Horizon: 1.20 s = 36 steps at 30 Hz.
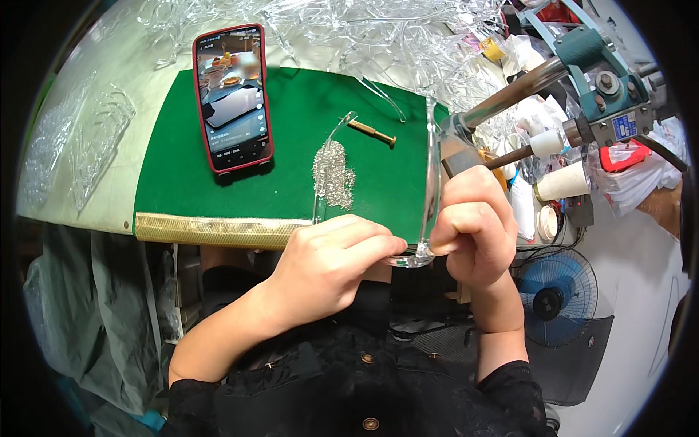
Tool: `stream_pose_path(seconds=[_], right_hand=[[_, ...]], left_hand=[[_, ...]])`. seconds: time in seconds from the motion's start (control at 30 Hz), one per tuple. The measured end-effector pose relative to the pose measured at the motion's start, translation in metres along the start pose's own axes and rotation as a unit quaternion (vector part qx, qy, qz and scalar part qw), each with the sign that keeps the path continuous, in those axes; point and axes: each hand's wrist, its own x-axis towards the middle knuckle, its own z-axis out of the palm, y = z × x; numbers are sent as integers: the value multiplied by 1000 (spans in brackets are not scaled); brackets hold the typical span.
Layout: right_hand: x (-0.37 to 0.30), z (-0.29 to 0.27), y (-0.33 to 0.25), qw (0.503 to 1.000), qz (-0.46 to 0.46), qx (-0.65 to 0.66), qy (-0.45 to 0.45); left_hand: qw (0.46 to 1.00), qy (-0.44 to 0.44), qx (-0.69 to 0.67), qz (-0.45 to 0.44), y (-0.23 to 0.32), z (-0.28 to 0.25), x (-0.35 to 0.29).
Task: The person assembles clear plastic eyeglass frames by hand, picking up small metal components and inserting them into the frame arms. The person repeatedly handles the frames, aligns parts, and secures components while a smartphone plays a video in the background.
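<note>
Both hands hold a clear plastic eyeglasses frame (431, 175) at the front edge of the table. My left hand (328, 262) pinches its front near the left, fingers closed. My right hand (477, 226) is curled round the corner where a temple arm meets the front; that arm points away from me. The other temple arm stretches over a pile of tiny silvery metal parts (335, 178), too small to name surely. Just beyond the pile lies a small brass-coloured screwdriver-like tool (373, 134). My fingers hide part of the frame's front.
A phone (233, 102) in a red case lies on the green mat (167, 167). Many clear frames (342, 33) are heaped behind. At right stand a green metal machine (601, 76) with rods and a paper cup (564, 180); a blue fan (557, 295) is below.
</note>
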Motion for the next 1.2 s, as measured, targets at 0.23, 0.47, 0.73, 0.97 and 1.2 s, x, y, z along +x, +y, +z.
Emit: stream_pose_path(seconds=[0.23,0.47,0.73,0.97,1.2], right_hand=[[-1,1,-2,1000,4,-1,-3],[-1,1,-2,1000,16,5,-8],[-5,2,0,999,33,22,-6],[-9,-1,2,997,51,64,-4],[-15,5,7,977,99,176,61]], left_hand=[[999,-11,-35,-12,2,-1,-3],[999,-11,-44,-12,1,-1,-4],[999,-6,-42,-19,2,-1,-5],[999,-11,-49,-17,2,1,-4],[998,4,-55,-19,0,-2,-3]])
